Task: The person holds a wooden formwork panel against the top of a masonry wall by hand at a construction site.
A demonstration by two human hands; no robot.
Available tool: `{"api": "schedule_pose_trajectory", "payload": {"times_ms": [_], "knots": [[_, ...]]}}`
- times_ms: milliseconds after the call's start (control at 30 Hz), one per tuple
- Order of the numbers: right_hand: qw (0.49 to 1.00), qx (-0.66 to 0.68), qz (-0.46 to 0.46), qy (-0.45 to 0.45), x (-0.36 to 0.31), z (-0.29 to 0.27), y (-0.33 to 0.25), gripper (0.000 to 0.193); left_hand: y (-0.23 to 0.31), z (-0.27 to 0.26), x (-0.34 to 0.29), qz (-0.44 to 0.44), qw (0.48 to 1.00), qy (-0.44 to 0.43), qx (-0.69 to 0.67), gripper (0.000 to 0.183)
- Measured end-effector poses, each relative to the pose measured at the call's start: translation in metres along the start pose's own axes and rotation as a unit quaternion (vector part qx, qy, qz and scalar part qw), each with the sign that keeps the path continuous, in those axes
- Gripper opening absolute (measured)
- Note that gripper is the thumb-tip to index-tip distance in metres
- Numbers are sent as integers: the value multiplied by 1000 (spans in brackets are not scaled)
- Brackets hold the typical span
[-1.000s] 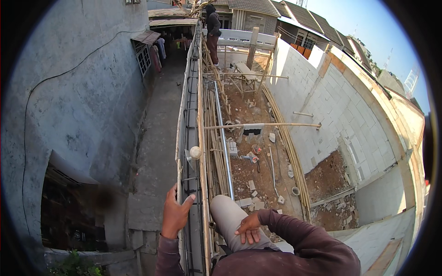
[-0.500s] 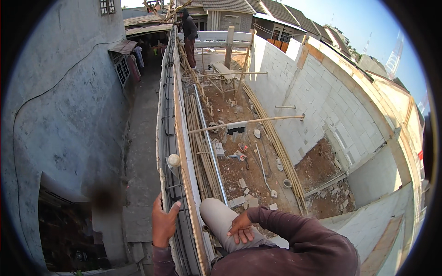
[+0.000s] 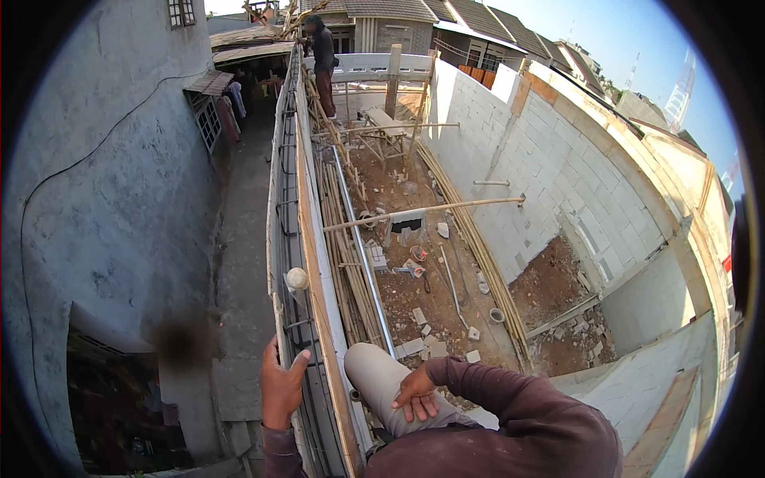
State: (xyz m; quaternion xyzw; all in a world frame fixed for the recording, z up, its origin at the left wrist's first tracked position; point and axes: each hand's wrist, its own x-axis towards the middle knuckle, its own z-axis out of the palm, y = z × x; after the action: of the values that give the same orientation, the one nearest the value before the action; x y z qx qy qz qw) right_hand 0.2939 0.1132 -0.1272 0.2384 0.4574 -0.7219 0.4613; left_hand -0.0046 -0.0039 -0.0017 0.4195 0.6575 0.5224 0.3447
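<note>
Though seemingly done placing bars (image 3: 300, 324) between 2 boards (image 3: 320, 319), has them uncovered as yet; rests left hand (image 3: 283, 390) at left board's (image 3: 278, 315) edge, right hand (image 3: 418, 392) on thigh (image 3: 373, 376), fingers (image 3: 420, 409) apart.

Sunlight catches the wall top (image 3: 610, 119), upper right; shade covers the alley (image 3: 243, 231), left. Edges bend, corners black out!

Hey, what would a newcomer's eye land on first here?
Probably the long, narrow, board-sided trough with dark metal bars, running from the lower middle toward a person in a dark hooded top at the far end. A pale, rounded, ball-like object stands out against it, just beyond the wearer's bare left hand. At right, a pale rectangular-block wall rises beside reddish-brown earth.
</note>
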Motion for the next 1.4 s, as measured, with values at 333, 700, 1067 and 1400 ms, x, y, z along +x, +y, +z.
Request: {"api": "schedule_pose_trajectory", "payload": {"times_ms": [333,700,1067,1400], "knots": [[997,-50,17,-63,32,-17,-12,72,16,-1,-7,-22,1000,-18,3,50],[993,-52,22,-101,33,-21,-13,73,-10,-2,2,69,961,112,243,89],[992,-55,33,-111,35,-22,-13,73,8,0,-1,-12,997,21,80,90],[992,-43,51,-106,31,-21,-12,73,26,3,-2,14,999,-32,-6,59]]}}
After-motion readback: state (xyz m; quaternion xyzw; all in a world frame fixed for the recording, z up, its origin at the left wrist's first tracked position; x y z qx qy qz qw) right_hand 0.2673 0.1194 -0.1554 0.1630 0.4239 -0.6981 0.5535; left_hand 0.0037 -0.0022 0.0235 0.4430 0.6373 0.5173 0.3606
